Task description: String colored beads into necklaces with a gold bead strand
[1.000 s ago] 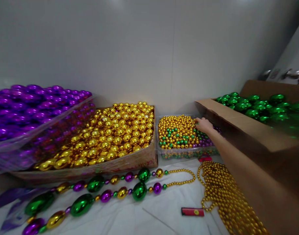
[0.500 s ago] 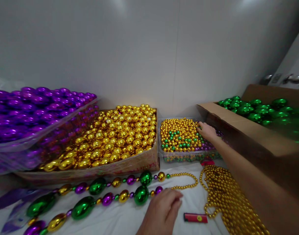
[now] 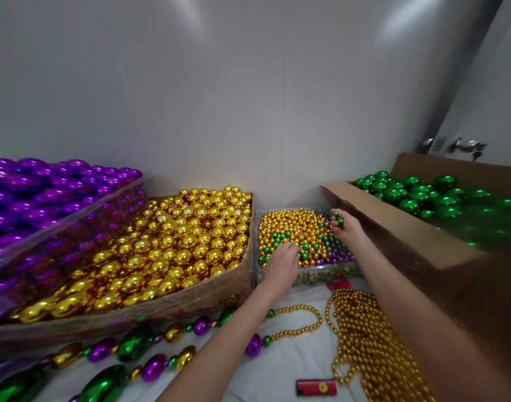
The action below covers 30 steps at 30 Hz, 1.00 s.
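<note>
With the clear tub (image 3: 322, 274) as the hub of my clock, the box of purple beads (image 3: 91, 240) is sitting farthest out, a little past nine o'clock, its big shiny balls heaping up inside. The cardboard box of gold beads (image 3: 221, 289) is standing at nine, just beside the tub. Out toward eight o'clock, a mixed necklace (image 3: 135, 343) of purple, green and gold balls is lying on the white-covered counter (image 3: 276, 377), with my left forearm crossing over it.

My left grip (image 3: 283, 262) is hovering low at the tub's eight o'clock side, the fingertips pointing down among small gold and green beads; I cannot tell whether it is closing on any. The tub itself is holding mostly gold beads, with purple and green ones gathering toward four. Straight down at six, a small red bar (image 3: 316, 387) is lying on the cloth.

My right grip (image 3: 346, 226) is sitting between two and three o'clock, at the tub's edge, and I am pinching small green beads (image 3: 340, 221) in its fingers. Strands of gold beads (image 3: 376, 340) are spreading between four and five, and a cardboard box of green balls (image 3: 401, 218) is standing open toward three.
</note>
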{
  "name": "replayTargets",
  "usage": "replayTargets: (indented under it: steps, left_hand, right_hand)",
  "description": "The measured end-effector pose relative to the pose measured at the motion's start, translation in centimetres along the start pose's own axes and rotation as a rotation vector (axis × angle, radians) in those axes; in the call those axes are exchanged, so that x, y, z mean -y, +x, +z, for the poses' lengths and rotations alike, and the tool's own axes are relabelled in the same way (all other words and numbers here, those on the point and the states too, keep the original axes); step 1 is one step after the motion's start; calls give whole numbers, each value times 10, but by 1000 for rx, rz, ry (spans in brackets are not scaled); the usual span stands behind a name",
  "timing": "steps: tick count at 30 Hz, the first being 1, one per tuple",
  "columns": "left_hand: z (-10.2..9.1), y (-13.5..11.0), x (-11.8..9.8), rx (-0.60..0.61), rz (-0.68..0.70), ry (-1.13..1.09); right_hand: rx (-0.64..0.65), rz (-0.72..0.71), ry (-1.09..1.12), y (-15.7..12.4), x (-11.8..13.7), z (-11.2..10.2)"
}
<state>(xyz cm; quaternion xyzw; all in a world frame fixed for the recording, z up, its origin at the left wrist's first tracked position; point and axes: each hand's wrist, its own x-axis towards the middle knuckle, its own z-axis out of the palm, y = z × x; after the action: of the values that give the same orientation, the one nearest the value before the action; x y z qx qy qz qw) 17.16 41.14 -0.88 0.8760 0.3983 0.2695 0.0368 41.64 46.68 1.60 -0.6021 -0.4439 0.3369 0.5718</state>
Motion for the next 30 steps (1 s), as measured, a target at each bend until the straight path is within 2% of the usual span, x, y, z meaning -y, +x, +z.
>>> replayTargets:
  steps: [5,8,11,15,20,22,25,30]
  left_hand:
    - [7,27,-9,34,12,29]
    - [8,34,-11,61,8,47]
    - [8,33,-12,80,-3,56]
    - [8,31,-13,96,-28,60]
    - [11,38,-13,102,-52,46]
    - [12,41,-13,102,-61,36]
    - [13,43,-12,93,-81,23]
    - [17,46,-11,73,-108,-3]
  right_hand:
    - [183,28,310,-47,2,-5]
    - [266,47,366,-70,5,-4]
    - [317,52,348,-80,10,-6]
    - [310,26,208,-77,9,-10]
    - [186,-62,-136,-64,-4,-11]
    - [169,-118,-292,-62,-6,-6]
    - [210,-198,-478,-65,-7,5]
    - [225,-263,-631,-72,-7,23]
